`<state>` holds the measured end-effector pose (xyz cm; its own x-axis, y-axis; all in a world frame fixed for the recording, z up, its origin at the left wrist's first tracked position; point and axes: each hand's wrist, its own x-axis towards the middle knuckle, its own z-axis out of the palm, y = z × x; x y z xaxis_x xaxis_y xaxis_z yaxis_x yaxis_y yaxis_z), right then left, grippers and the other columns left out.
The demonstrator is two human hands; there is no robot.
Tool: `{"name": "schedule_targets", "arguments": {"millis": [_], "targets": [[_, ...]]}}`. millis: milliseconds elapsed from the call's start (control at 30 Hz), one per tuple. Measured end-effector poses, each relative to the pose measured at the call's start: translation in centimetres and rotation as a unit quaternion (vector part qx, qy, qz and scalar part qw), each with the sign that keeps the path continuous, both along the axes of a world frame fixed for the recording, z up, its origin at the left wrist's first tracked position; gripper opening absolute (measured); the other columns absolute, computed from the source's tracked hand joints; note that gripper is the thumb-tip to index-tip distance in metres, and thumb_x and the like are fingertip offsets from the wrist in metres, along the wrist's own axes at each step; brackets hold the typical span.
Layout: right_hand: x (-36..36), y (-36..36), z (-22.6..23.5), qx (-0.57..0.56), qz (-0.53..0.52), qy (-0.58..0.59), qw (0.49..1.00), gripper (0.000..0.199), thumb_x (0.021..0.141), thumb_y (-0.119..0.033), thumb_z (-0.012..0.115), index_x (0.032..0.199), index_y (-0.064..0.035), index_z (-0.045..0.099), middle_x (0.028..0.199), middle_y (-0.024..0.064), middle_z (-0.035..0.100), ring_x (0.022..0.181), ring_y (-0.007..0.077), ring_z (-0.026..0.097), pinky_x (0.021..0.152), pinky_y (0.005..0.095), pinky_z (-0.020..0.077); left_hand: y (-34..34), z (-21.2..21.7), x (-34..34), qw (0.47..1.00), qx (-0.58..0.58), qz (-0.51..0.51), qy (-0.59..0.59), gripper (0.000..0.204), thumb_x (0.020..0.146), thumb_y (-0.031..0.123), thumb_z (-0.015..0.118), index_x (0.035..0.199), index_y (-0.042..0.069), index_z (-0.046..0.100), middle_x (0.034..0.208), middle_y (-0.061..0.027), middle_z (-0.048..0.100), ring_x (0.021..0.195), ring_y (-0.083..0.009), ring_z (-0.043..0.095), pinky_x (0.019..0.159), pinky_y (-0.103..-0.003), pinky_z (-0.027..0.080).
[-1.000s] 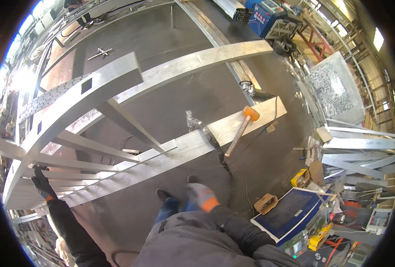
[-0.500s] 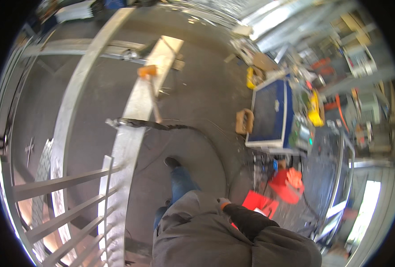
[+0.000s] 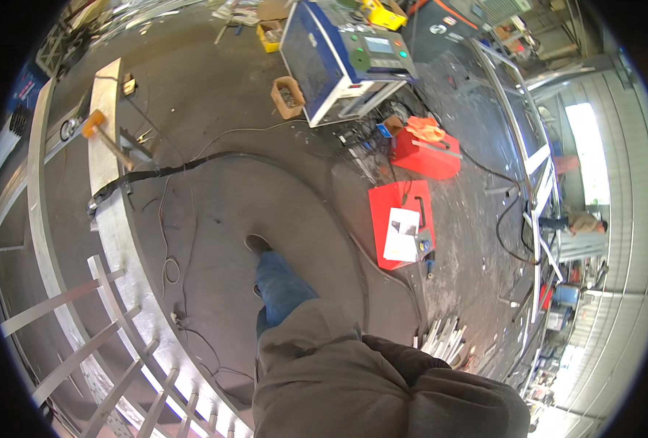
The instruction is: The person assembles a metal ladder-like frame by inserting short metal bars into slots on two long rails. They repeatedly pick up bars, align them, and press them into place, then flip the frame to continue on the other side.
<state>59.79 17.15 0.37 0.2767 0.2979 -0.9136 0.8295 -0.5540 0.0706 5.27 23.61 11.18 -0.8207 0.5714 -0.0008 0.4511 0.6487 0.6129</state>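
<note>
Neither of my hands shows. My right forearm in a dark sleeve (image 3: 404, 358) is bent against my jacket, its hand hidden; my left arm cannot be made out. To my left, a mallet with an orange head (image 3: 92, 124) rests on a long metal beam (image 3: 119, 226). A hose in a black sleeve (image 3: 159, 171) lies across that beam and curves over the floor to the right. Nearer to me, a grating of pale metal bars (image 3: 127, 319) sits over the beam. My leg in blue jeans (image 3: 284, 288) and a dark shoe (image 3: 257, 242) show on the floor.
A blue and white machine (image 3: 324, 69) stands ahead beside a cardboard box (image 3: 287, 98). Two red covers or cases lie right: one (image 3: 426, 164) bears orange gloves (image 3: 426, 129), the other (image 3: 384, 208) papers (image 3: 402, 237). Cut metal strips (image 3: 444, 339) lie near me. Another person (image 3: 585, 223) is far right.
My view has turned to the right, so the machine and red cases shift up and left. My right hand, visible at my front before, is now hidden.
</note>
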Motion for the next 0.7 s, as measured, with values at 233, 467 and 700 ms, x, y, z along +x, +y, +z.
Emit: {"name": "schedule_targets", "arguments": {"millis": [233,467,700], "targets": [[4.8,-1.9,-4.2,0.109,-0.087,-0.08,0.987,0.035,0.09,-0.033,0.066,0.116,-0.0102,0.07,0.11,0.0194,0.072,0.105,0.037,0.068,0.089,0.0448,0.0527,-1.4,-0.1,-0.4,0.999,-0.019,-0.029,0.009,0.052,0.1,0.039,0.059,0.138,0.005,0.05,0.134,-0.0158,0.062,0.104,-0.0224,0.066,0.086,-0.042,0.052],[22.2,5.5,-2.9,0.268,-0.154,-0.147,0.94,0.061,0.073,-0.04,0.085,0.121,-0.0092,0.064,0.116,0.0205,0.068,0.109,0.0376,0.064,0.092,0.0453,0.0504,-6.8,-1.0,-5.6,0.993,-0.065,0.021,0.097,0.057,0.1,0.041,0.059,0.14,0.002,0.046,0.135,-0.0171,0.062,0.103,-0.0221,0.067,0.085,-0.041,0.052],[37.4,17.0,-13.9,0.391,-0.162,-0.192,0.886,0.062,0.076,-0.04,0.081,0.125,-0.0086,0.061,0.118,0.019,0.066,0.11,0.0359,0.062,0.093,0.0441,0.0501,-11.9,7.2,-18.8,0.954,-0.08,0.104,0.268,0.062,0.099,0.043,0.059,0.142,0.0,0.042,0.135,-0.0184,0.061,0.102,-0.0217,0.067,0.084,-0.041,0.052]]}}
